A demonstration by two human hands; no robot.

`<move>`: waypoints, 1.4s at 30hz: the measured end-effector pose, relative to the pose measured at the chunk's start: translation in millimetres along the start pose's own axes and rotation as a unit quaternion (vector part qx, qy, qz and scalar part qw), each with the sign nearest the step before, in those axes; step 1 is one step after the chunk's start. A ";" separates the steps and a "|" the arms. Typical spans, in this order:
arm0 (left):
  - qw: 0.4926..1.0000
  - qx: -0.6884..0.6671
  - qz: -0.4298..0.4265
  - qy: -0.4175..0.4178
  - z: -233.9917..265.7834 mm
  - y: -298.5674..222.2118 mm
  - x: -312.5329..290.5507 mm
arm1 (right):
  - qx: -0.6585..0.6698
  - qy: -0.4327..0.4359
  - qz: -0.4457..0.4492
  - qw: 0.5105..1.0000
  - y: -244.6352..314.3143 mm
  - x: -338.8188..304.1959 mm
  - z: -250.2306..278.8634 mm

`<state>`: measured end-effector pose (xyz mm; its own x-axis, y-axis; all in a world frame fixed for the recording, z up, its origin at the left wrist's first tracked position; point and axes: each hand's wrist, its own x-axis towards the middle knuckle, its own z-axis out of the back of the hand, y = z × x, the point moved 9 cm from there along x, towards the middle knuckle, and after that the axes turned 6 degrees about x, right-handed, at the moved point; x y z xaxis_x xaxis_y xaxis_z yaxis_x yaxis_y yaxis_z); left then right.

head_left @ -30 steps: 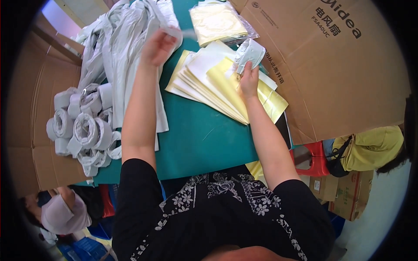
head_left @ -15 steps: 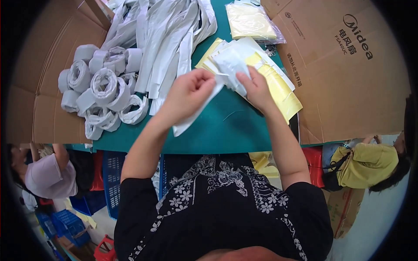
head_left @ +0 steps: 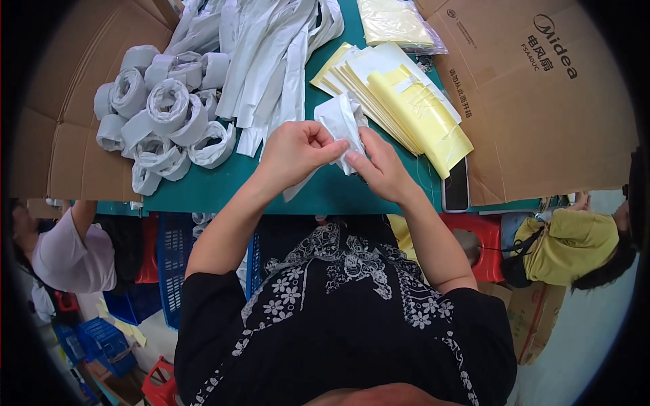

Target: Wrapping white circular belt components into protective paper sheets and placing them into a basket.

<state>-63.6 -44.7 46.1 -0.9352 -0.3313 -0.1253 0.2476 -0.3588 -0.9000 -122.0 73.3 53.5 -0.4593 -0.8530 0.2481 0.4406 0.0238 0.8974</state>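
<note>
While we take the meeting point of the two hands as the clock's centre, with twelve pointing away from the wearer, we enter the following.

In hand: one white strip (head_left: 335,118), gathered into a loose bundle above the green table (head_left: 196,189), its straight tail hanging towards seven o'clock. We judge it part wound: bundle formed, tail not yet taken in.

Left hand (head_left: 291,159): fingers curled, thumb and forefinger brought together at the bundle's near edge; we cannot tell how much of the strip they pinch. Right hand (head_left: 386,166): half closed about the bundle, thumb on the near face, other fingers partly hidden.

Done, as we judge: one heap of white rolls (head_left: 169,108), between nine and ten o'clock, a dozen or more, coiled and leaning on one another.

Left to do, as we judge: one fan of flat strips (head_left: 264,68), towards eleven o'clock, uncoiled, overlapping too closely for us to count.

Also recorded: white and yellow sheets (head_left: 406,101), stacked askew at two o'clock; a clear-wrapped yellow packet (head_left: 396,27) at one; a phone (head_left: 456,186) between three and four; a cardboard box (head_left: 521,135) towards three.
</note>
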 end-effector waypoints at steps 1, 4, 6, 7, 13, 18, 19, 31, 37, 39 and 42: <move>0.998 0.066 -0.004 -0.008 2.7 -4.5 -1.7 | 0.001 0.002 0.000 1.000 2.6 -1.1 -2.6; 0.984 0.172 -0.028 -0.031 10.7 -16.6 -4.8 | -0.033 -0.024 -0.032 0.999 2.2 -2.6 -6.9; 0.975 0.211 -0.051 -0.044 13.8 -20.4 -6.0 | 0.077 -0.095 -0.051 0.991 -1.7 -4.8 -2.0; 0.970 0.225 -0.077 -0.058 17.4 -23.5 -8.0 | 0.077 -0.096 -0.049 0.991 -1.3 -3.9 -5.4; 0.899 0.263 -0.217 -0.276 32.0 -42.4 -24.0 | 0.174 -0.193 -0.055 0.964 -13.2 -9.4 -8.2; 0.879 0.239 -0.228 -0.343 7.0 -24.3 -31.5 | 0.038 -0.327 -0.004 0.944 -16.3 -28.6 6.7; 0.928 0.104 -0.182 -0.307 1.2 -10.4 -23.1 | 0.034 -0.332 -0.006 0.943 -13.4 -27.6 8.4; 0.877 -0.475 -0.059 0.050 -61.4 19.4 -4.1 | -0.053 -0.195 0.144 0.969 33.4 -29.3 28.8; 0.861 -0.494 -0.058 0.107 -65.1 20.0 -12.6 | -0.037 -0.147 0.194 0.969 33.1 -27.4 17.3; 0.836 -0.537 -0.066 0.095 -67.5 23.6 -11.5 | 0.138 -0.270 0.192 0.934 19.5 -36.0 29.0; 0.820 -0.555 -0.072 0.119 -75.0 27.6 -9.1 | 0.081 -0.289 0.163 0.940 28.1 -36.8 33.7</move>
<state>-67.3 13.8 -8.9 -0.9901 -0.1278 0.0575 -0.1296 0.6794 -0.7222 -118.7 123.0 81.9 -0.6838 -0.3623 0.6334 0.5279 0.3537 0.7722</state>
